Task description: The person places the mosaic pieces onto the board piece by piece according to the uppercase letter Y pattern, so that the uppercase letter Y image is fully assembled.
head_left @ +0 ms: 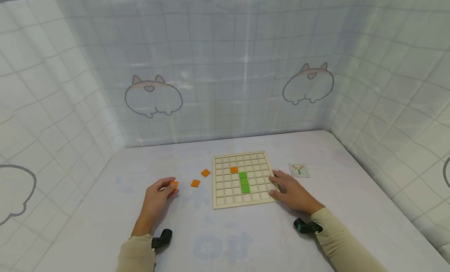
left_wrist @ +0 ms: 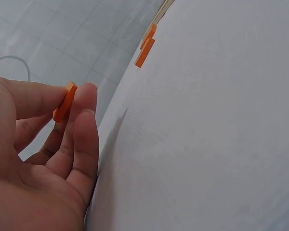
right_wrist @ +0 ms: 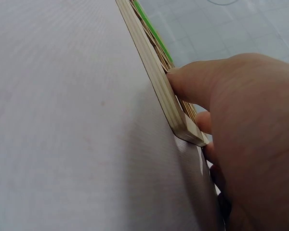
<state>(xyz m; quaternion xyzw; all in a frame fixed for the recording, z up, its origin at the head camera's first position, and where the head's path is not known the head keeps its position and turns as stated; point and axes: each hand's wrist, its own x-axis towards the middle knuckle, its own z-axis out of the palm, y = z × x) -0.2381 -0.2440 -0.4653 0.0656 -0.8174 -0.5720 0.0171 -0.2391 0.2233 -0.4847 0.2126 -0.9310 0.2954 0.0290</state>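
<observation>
A small orange square tile [left_wrist: 65, 103] is pinched between the thumb and fingertips of my left hand [head_left: 158, 195], a little above the table. Two more orange tiles [head_left: 195, 183] lie flat between that hand and the pale wooden grid board [head_left: 225, 201]. On the board sit an orange tile [head_left: 234, 169] and a column of green tiles [head_left: 244, 182]. My right hand [head_left: 293, 192] rests on the board's right edge, its thumb and fingertips touching the wood near the front corner. Some right-hand fingers are hidden in the right wrist view.
A small printed card [head_left: 299, 170] with a coloured grid pattern lies right of the board, beyond my right hand. The white table [head_left: 218, 233] is bounded by a back wall [head_left: 225, 88] and side walls with a grid print.
</observation>
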